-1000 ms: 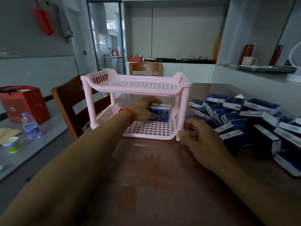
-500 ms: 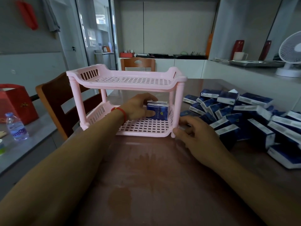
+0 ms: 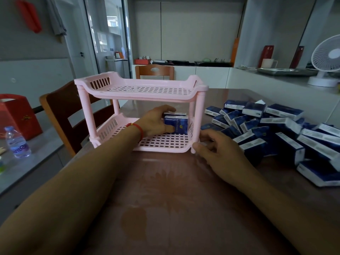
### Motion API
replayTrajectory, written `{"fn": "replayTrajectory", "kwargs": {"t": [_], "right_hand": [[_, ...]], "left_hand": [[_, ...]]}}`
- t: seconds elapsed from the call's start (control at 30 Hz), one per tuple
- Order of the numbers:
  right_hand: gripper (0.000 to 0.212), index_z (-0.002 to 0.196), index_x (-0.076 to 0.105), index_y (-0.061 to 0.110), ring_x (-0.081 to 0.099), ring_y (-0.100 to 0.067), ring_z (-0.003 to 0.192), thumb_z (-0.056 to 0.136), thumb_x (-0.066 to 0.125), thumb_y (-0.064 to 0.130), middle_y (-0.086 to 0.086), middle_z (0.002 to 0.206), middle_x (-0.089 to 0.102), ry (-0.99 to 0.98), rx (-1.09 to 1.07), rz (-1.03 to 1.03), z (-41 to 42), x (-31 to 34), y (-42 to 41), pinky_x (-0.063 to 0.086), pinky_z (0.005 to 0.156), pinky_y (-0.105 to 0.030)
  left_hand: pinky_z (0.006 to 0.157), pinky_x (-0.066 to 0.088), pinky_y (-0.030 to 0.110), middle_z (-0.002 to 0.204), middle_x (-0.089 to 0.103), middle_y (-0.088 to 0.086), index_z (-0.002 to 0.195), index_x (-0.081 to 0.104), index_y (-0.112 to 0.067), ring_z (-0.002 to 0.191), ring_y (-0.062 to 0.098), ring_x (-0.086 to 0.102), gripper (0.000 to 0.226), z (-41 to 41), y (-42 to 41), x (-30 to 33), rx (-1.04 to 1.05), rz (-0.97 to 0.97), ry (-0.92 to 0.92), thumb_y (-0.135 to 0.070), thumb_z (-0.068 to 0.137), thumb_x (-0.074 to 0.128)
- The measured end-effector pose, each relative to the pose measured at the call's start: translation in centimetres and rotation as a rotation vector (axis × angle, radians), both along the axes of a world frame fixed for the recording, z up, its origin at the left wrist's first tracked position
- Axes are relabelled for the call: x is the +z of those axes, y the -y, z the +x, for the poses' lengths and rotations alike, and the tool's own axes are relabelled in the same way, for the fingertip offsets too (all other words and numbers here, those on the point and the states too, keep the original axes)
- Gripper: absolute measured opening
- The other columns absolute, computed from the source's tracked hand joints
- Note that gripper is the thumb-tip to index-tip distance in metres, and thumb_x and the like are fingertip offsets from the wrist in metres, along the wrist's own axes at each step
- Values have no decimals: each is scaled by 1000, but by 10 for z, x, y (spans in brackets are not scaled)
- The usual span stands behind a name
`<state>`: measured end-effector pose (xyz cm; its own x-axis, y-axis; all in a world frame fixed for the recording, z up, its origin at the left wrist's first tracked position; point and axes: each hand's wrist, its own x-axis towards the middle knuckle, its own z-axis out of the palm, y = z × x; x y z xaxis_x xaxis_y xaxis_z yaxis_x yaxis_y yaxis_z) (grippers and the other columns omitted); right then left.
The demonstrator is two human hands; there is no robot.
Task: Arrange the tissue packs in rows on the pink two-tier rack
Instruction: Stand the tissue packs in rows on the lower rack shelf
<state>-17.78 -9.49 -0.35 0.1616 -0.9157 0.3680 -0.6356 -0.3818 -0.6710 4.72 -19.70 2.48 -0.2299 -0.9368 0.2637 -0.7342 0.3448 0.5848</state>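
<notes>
The pink two-tier rack [image 3: 141, 92] stands on the brown table; its top tier holds nothing. My left hand [image 3: 156, 122] reaches into the lower tier and grips an upright blue tissue pack [image 3: 177, 124] at the tier's right end, thumb across its front. A second pack stands right behind it. My right hand [image 3: 219, 151] rests against the rack's front right leg, fingers curled at the leg's base. A loose pile of several blue tissue packs [image 3: 272, 129] lies on the table to the right of the rack.
A wooden chair [image 3: 62, 115] stands left of the table, another chair [image 3: 154, 71] behind it. A water bottle [image 3: 16, 142] and red bag [image 3: 16, 115] sit on the left counter. A white fan [image 3: 325, 61] stands on the right ledge.
The view has shifted a little; my left hand keeps hold of the pack at the lower tier's right end. My right hand stays at the rack's front right leg.
</notes>
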Motion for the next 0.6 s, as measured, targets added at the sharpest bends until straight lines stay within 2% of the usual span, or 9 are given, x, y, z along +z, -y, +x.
{"fn": "replayTrajectory", "kwargs": {"t": [0.1,0.23,0.33,0.43,0.53,0.6], "right_hand": [[36,127,59,34,68,-5,90,92,64,42,15,120,64,-1,7,-3,0,0,0,60,84,-40],[42,131,54,28,66,-7,95,93,64,40,9,126,61,8,-11,-2,0,0,-4,60,85,-40],[44,131,49,22,63,-12,101,91,67,25,4,127,58,-22,-40,-66,-4,3,-14,57,90,-37],[37,118,50,19,60,-10,95,87,65,8,4,115,56,-30,-31,-159,-11,6,-30,57,86,-34],[23,100,56,17,56,-10,84,82,64,4,4,101,55,-75,-43,-290,-17,16,-41,56,76,-36],[16,91,58,19,55,-12,79,81,62,7,4,95,55,-114,-63,-377,-27,28,-42,55,72,-40]], "left_hand": [[93,44,20,134,58,1,139,48,-23,107,11,58,68,-1,-1,-1,16,-17,13,-23,80,81],[99,36,24,146,48,4,148,37,-21,132,22,49,81,-2,-8,2,49,-14,6,-26,81,81],[107,38,32,147,46,10,151,31,-15,134,25,46,81,-2,-22,6,109,-66,4,-20,84,76],[111,39,38,149,43,13,148,32,-11,135,28,45,73,-5,-46,5,164,-117,34,-17,87,71],[101,45,34,134,57,13,132,50,-7,122,27,55,50,-9,-78,2,226,-221,79,-12,86,69],[84,48,32,109,65,11,107,62,-9,102,27,60,26,-12,-103,-1,247,-371,144,-7,81,68]]}}
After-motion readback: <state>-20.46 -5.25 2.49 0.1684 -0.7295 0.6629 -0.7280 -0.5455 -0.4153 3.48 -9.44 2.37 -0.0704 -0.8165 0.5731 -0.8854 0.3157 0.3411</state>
